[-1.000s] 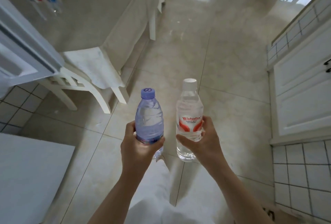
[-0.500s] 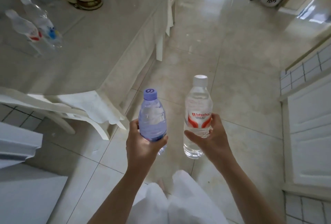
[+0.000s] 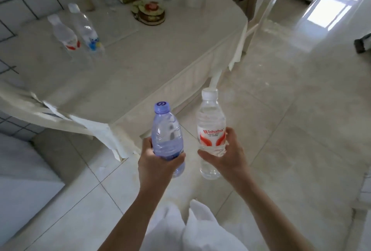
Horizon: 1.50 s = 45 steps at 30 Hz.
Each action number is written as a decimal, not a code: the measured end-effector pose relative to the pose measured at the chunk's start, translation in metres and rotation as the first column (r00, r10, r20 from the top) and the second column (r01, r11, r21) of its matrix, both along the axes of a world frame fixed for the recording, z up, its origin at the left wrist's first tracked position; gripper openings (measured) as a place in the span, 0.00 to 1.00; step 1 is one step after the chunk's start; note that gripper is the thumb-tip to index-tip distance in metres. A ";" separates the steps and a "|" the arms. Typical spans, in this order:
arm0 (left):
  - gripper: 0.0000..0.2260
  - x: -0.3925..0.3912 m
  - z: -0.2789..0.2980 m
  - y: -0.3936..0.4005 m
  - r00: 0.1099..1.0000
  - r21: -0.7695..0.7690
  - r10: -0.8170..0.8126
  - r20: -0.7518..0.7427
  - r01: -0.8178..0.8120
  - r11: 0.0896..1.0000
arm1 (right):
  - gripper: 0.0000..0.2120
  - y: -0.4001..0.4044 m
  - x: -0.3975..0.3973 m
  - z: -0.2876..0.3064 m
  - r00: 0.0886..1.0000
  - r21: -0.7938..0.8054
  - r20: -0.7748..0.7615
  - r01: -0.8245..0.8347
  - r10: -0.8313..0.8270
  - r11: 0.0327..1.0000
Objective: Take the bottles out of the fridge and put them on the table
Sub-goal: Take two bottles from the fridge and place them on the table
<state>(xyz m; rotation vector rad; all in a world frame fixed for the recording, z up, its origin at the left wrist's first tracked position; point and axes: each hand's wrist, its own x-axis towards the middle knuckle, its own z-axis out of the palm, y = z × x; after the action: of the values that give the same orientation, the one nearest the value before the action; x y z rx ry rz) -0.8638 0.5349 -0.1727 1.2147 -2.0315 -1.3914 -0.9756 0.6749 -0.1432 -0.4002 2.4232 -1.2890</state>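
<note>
Blue bottle (image 3: 167,136), purple cap, upright in left hand (image 3: 155,163), fingers curled round low part. Clear bottle (image 3: 211,130), white cap, red label, upright in right hand (image 3: 226,157), fingers wrapped round middle. Both bottles over floor (image 3: 291,120), just short of table (image 3: 150,66) edge. Wide shiny floor open on right. Farther on table: two bottles (image 3: 77,31) lying near tiled wall, small bowl (image 3: 151,12) behind. Table now closer and bigger than half second ago; hands hold same way

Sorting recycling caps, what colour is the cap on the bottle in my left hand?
Purple, on the purple-tinted plastic bottle; head view.
</note>
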 end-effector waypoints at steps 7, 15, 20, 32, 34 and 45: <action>0.30 -0.043 0.003 -0.053 0.978 0.035 0.210 0.009 -0.210 0.977 | 0.34 -0.074 -0.073 -0.007 0.982 -0.014 0.007 -0.189 0.189 0.982; 0.28 -0.098 -0.002 -0.172 0.938 0.061 0.348 -0.002 -0.347 0.936 | 0.32 -0.201 -0.132 -0.015 0.958 -0.043 0.019 -0.284 0.285 0.958; 0.30 -0.141 0.001 -0.245 0.933 0.028 0.360 -0.016 -0.359 0.933 | 0.31 -0.280 -0.167 -0.013 0.952 -0.058 0.010 -0.303 0.304 0.951; 0.26 -0.249 -0.010 -0.367 0.915 -0.022 0.404 -0.002 -0.404 0.915 | 0.31 -0.418 -0.277 -0.020 0.927 -0.044 0.006 -0.375 0.375 0.926; 0.26 -0.267 -0.014 -0.381 0.904 -0.030 0.427 0.003 -0.426 0.904 | 0.32 -0.440 -0.296 -0.020 0.919 -0.064 0.026 -0.392 0.394 0.918; 0.21 -0.370 -0.072 -0.468 0.681 0.014 0.721 0.129 -0.728 0.685 | 0.34 -0.565 -0.394 -0.049 0.804 -0.121 0.081 -0.578 0.589 0.807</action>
<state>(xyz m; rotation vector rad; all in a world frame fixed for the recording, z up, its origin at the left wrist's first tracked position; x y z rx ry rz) -1.2334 0.0672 -0.2446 1.8875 -1.2826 -0.9877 -1.3698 0.1101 -0.1925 -0.9828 1.9105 -1.0949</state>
